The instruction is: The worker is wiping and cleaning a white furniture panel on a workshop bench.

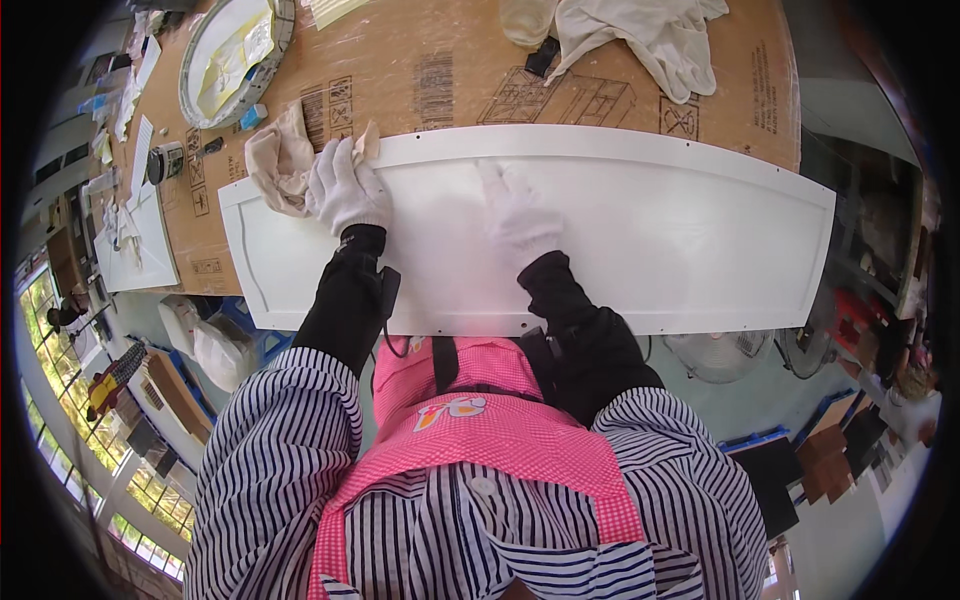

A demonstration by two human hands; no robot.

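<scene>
A long white panel (660, 225) with a raised rim and angled far corners lies in front of me, its near edge close to my apron. My left hand (347, 192), in a white glove, is at the panel's far left edge, closed over a crumpled beige cloth (278, 165). The cloth sticks out on both sides of the fingers. My right hand (524, 212), also gloved in white, rests on the panel's face near the middle. Its fingers are stretched out towards the far rim, with nothing visible in them; white on white, they look slightly blurred.
Cardboard (420, 70) printed with drawings covers the table beneath the panel. A round tub (190, 85), a small blue block (253, 117) and a dark-lidded jar (165, 162) stand at the far left. A pale cloth (650, 40) lies at the far right beside a black piece (542, 57).
</scene>
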